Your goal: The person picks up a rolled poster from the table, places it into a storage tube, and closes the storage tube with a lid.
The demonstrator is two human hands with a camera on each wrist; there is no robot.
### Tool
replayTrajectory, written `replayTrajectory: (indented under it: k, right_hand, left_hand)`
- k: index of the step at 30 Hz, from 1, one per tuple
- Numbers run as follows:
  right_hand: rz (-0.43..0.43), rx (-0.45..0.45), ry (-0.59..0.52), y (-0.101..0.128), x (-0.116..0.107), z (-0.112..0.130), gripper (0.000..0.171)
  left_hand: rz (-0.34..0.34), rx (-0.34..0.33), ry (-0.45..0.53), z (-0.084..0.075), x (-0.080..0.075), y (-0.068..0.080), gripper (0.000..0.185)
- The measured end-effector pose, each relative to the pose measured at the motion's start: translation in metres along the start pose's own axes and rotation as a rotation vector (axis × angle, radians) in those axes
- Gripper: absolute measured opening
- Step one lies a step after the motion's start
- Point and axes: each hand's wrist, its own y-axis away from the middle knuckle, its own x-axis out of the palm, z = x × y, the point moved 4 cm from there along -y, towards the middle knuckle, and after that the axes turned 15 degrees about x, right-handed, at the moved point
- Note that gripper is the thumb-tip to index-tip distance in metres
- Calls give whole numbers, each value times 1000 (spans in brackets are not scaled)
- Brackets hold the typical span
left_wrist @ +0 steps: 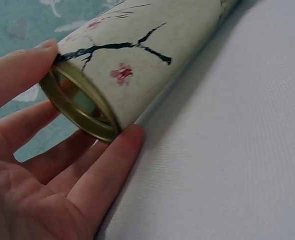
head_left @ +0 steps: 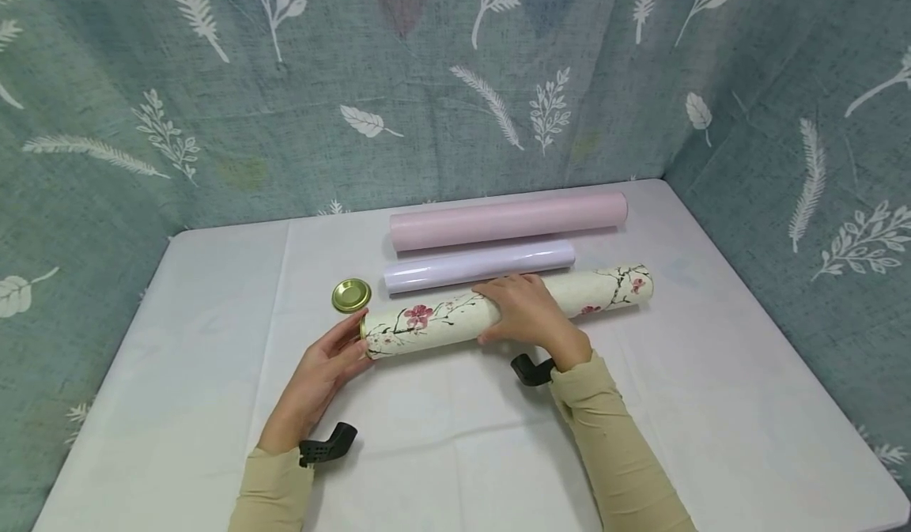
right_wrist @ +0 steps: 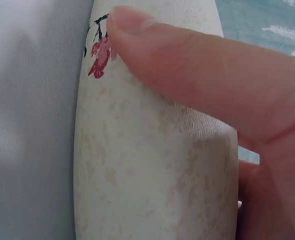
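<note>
Your head view is evenly bright, with glare along the glossy lavender tube (head_left: 480, 268). Your left wrist view is dimmer, a soft shadow edging the flowered tube (left_wrist: 142, 75); your right has hazy bright patches on the tabletop (right_wrist: 30, 142).

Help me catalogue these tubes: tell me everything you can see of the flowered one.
The flowered tube is a long cream cylinder, perhaps card, patterned with dark branches and pink-red blossoms. A gold, metal-looking rim circles its left end, which looks open. It lies across the white tabletop; any slight lift is unclear. The left hand holds the rimmed end; the right hand grips its middle.
</note>
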Motion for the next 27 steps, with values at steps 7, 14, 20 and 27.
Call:
replayTrajectory:
  k: [7, 14, 20, 27]
  right_hand:
    - [16, 29, 12, 2, 0, 1, 82]
    - [55, 45, -1, 2, 1, 0, 82]
    - [50, 31, -30, 4, -7, -1, 74]
    - [9, -16, -130, 6, -23, -3, 60]
  left_hand:
    - [-54, 23, -203, -2, 2, -1, 57]
    - [-63, 29, -308, -8, 5, -3, 56]
    - [-62, 2, -277, -7, -1, -4, 51]
    - [-36, -101, -304, -16, -14, -7, 57]
